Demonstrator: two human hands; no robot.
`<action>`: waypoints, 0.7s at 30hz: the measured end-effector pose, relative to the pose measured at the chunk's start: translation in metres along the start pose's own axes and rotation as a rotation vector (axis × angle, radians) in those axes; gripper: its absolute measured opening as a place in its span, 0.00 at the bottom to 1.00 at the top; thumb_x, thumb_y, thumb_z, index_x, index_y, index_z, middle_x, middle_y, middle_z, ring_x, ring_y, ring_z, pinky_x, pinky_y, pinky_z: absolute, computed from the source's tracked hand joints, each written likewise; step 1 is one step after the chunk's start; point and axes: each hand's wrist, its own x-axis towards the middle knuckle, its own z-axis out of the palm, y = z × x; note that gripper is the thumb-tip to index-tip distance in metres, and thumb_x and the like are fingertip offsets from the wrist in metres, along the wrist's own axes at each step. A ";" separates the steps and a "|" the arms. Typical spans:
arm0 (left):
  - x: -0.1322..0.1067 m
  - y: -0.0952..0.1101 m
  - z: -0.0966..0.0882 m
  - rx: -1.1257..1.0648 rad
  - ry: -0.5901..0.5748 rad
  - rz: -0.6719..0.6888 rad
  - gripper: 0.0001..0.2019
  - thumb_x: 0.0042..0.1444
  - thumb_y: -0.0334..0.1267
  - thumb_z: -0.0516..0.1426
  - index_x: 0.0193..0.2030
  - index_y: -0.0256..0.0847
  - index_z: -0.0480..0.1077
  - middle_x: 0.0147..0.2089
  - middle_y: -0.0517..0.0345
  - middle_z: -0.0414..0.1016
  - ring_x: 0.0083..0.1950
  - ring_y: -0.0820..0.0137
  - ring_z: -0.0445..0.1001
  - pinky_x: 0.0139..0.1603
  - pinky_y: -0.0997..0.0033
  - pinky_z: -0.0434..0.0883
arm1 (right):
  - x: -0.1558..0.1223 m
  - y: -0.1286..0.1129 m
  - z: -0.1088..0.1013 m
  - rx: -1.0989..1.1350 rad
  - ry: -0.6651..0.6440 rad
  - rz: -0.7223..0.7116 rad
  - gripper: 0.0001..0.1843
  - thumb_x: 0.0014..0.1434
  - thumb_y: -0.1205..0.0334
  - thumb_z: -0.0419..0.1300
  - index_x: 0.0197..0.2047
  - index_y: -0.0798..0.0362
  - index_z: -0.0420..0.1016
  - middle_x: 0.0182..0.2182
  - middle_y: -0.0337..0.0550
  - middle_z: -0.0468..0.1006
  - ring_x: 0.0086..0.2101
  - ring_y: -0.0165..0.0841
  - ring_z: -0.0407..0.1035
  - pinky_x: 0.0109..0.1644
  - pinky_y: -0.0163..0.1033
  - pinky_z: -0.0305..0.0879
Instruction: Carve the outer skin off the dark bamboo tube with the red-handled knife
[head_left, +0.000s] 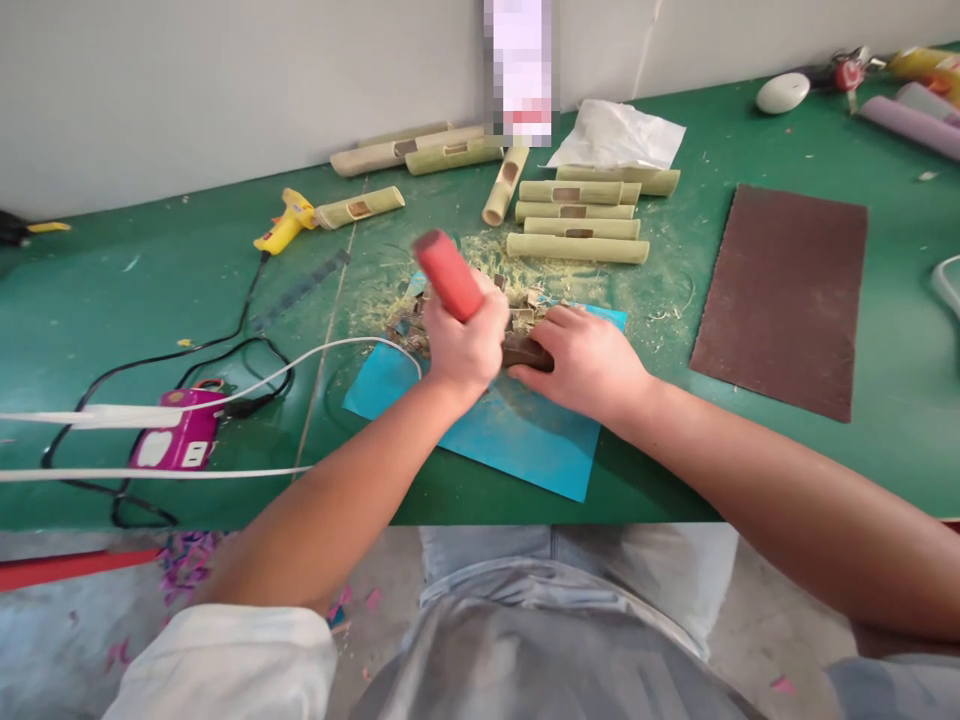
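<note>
My left hand (466, 335) is wrapped round the thick red handle (450, 275) of a tool, tilted up and to the left. Its working end is hidden, so I cannot tell its kind. Close beside it, my right hand (589, 360) is closed on a dark brown piece (527, 353), which looks like a short bar or tube. Both hands are over a blue sheet (525, 450) on the green table. Dark scraps and shavings (409, 325) lie around the hands, and pale dust is spread behind them.
Cut bamboo tubes (577, 248) with square openings lie behind the hands. To the left are a yellow glue gun (285, 222), cables and a magenta power block (180, 430). A brown sheet (784, 300) lies right; white paper (619, 137) is at the back.
</note>
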 end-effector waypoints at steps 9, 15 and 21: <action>0.008 0.009 0.004 -0.069 0.073 -0.123 0.19 0.58 0.49 0.65 0.23 0.42 0.68 0.21 0.62 0.70 0.23 0.75 0.67 0.29 0.71 0.68 | -0.002 -0.001 0.000 -0.002 0.018 0.009 0.15 0.63 0.52 0.67 0.41 0.57 0.79 0.41 0.53 0.80 0.45 0.45 0.73 0.49 0.46 0.68; 0.001 0.005 -0.007 0.046 -0.022 -0.046 0.19 0.64 0.50 0.63 0.26 0.42 0.70 0.24 0.62 0.69 0.26 0.74 0.67 0.32 0.69 0.70 | -0.003 -0.001 0.003 0.004 0.047 0.007 0.15 0.62 0.52 0.67 0.40 0.57 0.78 0.40 0.53 0.80 0.44 0.46 0.73 0.48 0.47 0.69; 0.000 0.000 -0.007 0.105 -0.014 0.048 0.18 0.63 0.45 0.62 0.25 0.42 0.66 0.25 0.61 0.68 0.29 0.72 0.68 0.36 0.66 0.68 | -0.002 0.000 0.003 -0.005 0.051 -0.014 0.15 0.62 0.52 0.67 0.39 0.57 0.78 0.39 0.53 0.80 0.43 0.45 0.73 0.47 0.47 0.68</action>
